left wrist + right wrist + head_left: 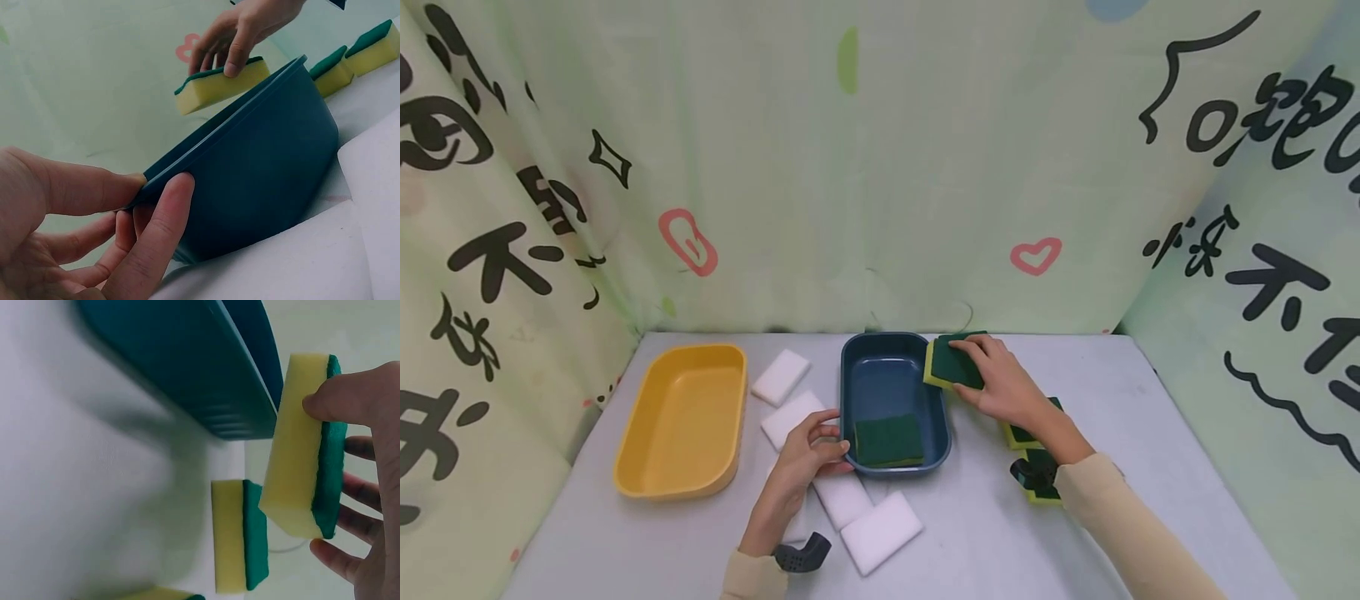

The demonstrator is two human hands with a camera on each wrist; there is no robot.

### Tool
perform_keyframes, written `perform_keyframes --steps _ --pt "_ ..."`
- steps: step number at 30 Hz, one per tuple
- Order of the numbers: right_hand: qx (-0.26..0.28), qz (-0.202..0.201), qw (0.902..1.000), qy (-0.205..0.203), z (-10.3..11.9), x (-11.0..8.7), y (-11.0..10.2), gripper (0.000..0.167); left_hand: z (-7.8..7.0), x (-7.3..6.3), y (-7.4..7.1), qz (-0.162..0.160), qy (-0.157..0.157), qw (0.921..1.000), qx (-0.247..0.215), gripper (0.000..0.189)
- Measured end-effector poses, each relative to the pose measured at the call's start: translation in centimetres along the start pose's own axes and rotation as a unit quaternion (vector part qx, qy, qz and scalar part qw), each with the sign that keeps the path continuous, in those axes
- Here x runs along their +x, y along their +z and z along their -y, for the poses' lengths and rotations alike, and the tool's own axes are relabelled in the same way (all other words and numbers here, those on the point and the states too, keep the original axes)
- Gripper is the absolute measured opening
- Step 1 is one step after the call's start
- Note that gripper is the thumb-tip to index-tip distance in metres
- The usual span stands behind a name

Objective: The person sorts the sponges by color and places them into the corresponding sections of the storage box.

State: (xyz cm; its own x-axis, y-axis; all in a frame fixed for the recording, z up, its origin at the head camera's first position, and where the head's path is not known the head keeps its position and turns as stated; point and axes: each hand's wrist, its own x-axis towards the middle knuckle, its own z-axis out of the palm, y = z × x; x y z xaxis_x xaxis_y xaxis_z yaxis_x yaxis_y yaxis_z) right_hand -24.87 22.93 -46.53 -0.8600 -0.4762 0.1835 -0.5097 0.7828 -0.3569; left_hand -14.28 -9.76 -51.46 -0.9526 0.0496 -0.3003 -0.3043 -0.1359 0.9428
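Observation:
My left hand (805, 458) pinches the near-left rim of a dark blue plastic basin (937, 408), thumb on one side and fingers on the other in the left wrist view. Inside the basin, a green-and-yellow scouring sponge (889, 440) lies with its green face up. At the basin's far right, my right hand (1003, 385) grips another scouring sponge (297, 437) between thumb and fingers. That sponge is raised off the table, beside and slightly above the rim in the left wrist view. More scouring sponges (230, 537) sit on the table right of the basin, partly hidden by my right arm.
A yellow basin (688, 417) stands at the left with nothing in it. Several white sponge blocks (882, 533) lie between the two basins and in front of the blue one, some covered by my left hand. A printed curtain (865, 167) encloses the table's back and sides.

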Motion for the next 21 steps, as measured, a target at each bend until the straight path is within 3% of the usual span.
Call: perform_keyframes --steps 21 --pt "0.013 -0.012 0.9981 -0.059 3.4 2.5 2.3 0.061 0.0 0.1 0.1 0.001 0.002 1.0 0.002 0.058"
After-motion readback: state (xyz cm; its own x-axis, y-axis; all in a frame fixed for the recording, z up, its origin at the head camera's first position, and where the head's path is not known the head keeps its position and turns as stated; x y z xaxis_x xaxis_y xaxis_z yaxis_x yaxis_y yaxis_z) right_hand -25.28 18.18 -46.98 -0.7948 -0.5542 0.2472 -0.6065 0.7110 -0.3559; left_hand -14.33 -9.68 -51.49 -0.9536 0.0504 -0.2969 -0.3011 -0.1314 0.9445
